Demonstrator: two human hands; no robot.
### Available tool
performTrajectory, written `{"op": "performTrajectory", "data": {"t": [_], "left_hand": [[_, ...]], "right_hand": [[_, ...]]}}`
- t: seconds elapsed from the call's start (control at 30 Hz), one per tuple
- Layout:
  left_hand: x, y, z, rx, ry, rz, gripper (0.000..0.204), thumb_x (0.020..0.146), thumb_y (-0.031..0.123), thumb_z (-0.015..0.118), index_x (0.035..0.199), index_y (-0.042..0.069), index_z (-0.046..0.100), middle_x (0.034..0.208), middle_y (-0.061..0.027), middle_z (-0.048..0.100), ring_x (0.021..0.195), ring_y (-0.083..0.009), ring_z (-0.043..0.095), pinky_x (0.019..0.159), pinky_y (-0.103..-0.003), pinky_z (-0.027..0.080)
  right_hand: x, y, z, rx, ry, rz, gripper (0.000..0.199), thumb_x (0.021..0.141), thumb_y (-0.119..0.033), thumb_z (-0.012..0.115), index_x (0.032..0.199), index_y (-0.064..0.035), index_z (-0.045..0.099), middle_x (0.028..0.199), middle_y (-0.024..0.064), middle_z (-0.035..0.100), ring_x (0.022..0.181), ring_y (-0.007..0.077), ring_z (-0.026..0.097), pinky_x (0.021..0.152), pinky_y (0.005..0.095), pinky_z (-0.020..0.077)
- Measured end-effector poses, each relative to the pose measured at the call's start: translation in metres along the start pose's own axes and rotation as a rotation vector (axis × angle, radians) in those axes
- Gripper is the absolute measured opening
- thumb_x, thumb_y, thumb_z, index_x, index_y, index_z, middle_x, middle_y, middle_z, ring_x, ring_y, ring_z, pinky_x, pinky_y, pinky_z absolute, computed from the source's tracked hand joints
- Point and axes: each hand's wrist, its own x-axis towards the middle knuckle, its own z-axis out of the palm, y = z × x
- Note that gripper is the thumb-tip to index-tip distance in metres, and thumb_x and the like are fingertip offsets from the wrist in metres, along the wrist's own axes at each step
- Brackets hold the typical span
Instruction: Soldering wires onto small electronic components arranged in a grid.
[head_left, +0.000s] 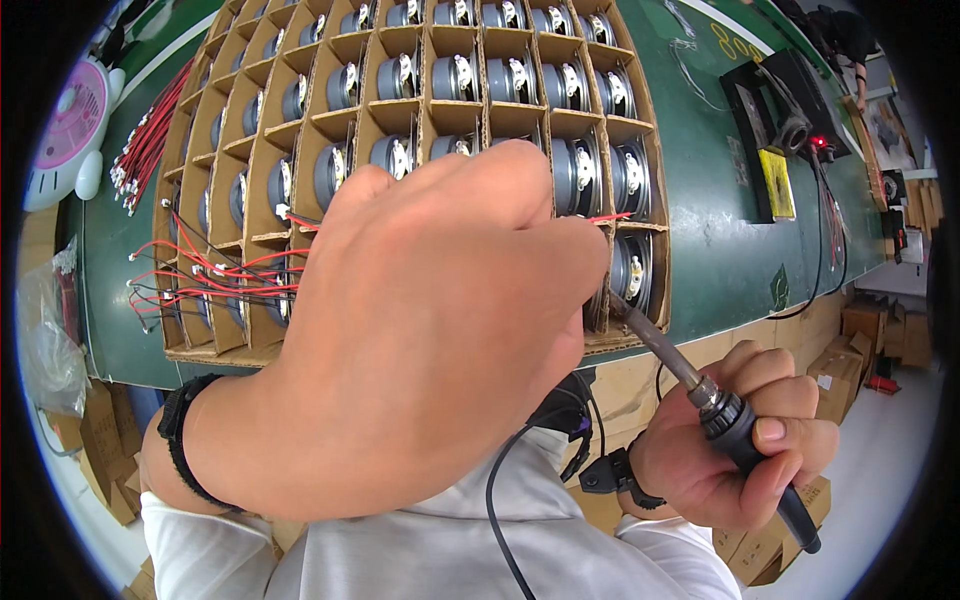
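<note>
My left hand (pixel 450 290) spreads large over a cardboard divider box (pixel 640 140) filled with small round speakers (pixel 628 265). Its fingers are curled closed on red-and-black wires (pixel 240 270); white-plugged ends trail out to the left, and a short red end pokes out to the right past the index finger. The fingertips themselves are mostly hidden behind the hand. Wrapped in my right hand (pixel 750 430) is a soldering iron (pixel 735 430) with a black handle. Its metal shaft slants up and left, the tip reaching the front right cells close to my left fingers; whether it touches anything is hidden.
A bundle of red wires (pixel 155 135) lies on the green table (pixel 700 260) left of the box. At the right stands a black soldering station (pixel 800 100) with a red light and yellow sponge (pixel 776 185). A pink-and-white fan (pixel 75 120) is far left; cartons sit below.
</note>
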Motion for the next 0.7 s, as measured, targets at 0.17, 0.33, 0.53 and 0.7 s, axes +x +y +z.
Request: {"op": "performTrajectory", "data": {"t": [0.17,0.33,0.53,0.7], "left_hand": [[0.0,0.001,-0.002,-0.005,-0.006,-0.005,0.013,0.063,0.0,0.07,0.072,0.006,0.063,0.069,-0.0068,0.048,0.06,-0.0241,0.051,0.052,-0.036,0.037],[0.0,0.001,0.0,0.046,0.02,0.02,0.013,0.063,0.001,0.071,0.072,0.008,0.063,0.072,-0.0045,0.047,0.066,-0.0232,0.051,0.058,-0.036,0.036],[0.0,-0.001,0.005,-0.003,0.064,0.038,0.014,0.065,0.002,0.071,0.075,0.009,0.063,0.079,-0.0044,0.049,0.071,-0.0237,0.051,0.065,-0.036,0.037],[0.008,0.005,-0.004,-0.232,0.054,-0.028,0.014,0.073,0.002,0.07,0.084,0.006,0.062,0.083,-0.0076,0.056,0.072,-0.0233,0.054,0.067,-0.036,0.038]], "right_hand": [[-0.003,0.001,-0.002,0.025,0.033,0.025,0.028,0.1,-0.033,0.048,0.088,-0.0076,0.042,0.067,0.0055,0.041,0.056,0.018,0.04,0.053,0.0318,0.0359],[-0.001,0.003,-0.009,0.011,-0.006,0.036,0.028,0.1,-0.032,0.048,0.089,-0.0073,0.043,0.068,0.006,0.041,0.056,0.0182,0.04,0.053,0.0328,0.0343],[0.002,0.005,-0.011,0.04,-0.02,0.05,0.029,0.1,-0.033,0.05,0.089,-0.0068,0.043,0.069,0.007,0.042,0.055,0.0185,0.039,0.052,0.0328,0.0336],[0.003,0.006,-0.01,0.034,-0.005,0.048,0.029,0.099,-0.032,0.05,0.088,-0.0065,0.044,0.068,0.0074,0.042,0.054,0.0187,0.04,0.051,0.0321,0.0335]]}}
